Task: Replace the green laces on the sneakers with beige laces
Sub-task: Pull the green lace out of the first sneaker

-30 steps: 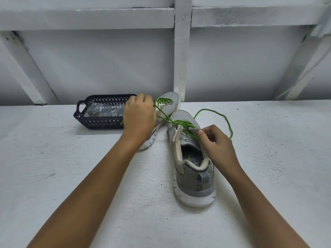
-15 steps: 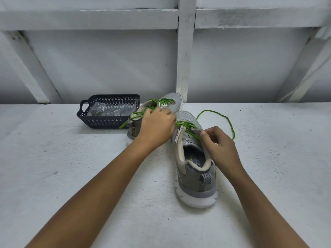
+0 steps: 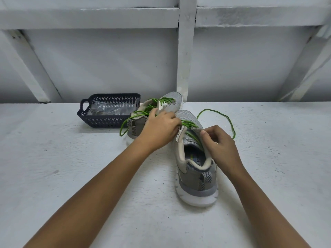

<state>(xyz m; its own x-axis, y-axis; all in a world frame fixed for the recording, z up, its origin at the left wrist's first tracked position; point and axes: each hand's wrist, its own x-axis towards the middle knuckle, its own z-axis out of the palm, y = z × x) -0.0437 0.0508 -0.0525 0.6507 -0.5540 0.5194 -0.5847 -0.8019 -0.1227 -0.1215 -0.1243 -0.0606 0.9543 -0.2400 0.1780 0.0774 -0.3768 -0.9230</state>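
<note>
Two grey sneakers with green laces stand on the white surface. The near sneaker (image 3: 196, 169) points away from me, heel toward me. The far sneaker (image 3: 170, 104) lies behind my left hand, angled to the upper right. My left hand (image 3: 159, 127) lies over the near sneaker's laced front, its fingertips curled at the green laces (image 3: 189, 125). With thumb and fingers my right hand (image 3: 217, 142) pinches the right eyelet edge of the near sneaker. One loose green lace end (image 3: 222, 114) loops out to the right.
A dark blue perforated basket (image 3: 107, 120) at the back left holds a clear plastic packet (image 3: 107, 109). Behind the surface rises a white wall with a vertical post (image 3: 184, 59) and slanted beams.
My left hand has moved right from the far sneaker onto the near sneaker's laces. The far sneaker now shows uncovered. My right hand has stayed at the near sneaker's eyelets.
</note>
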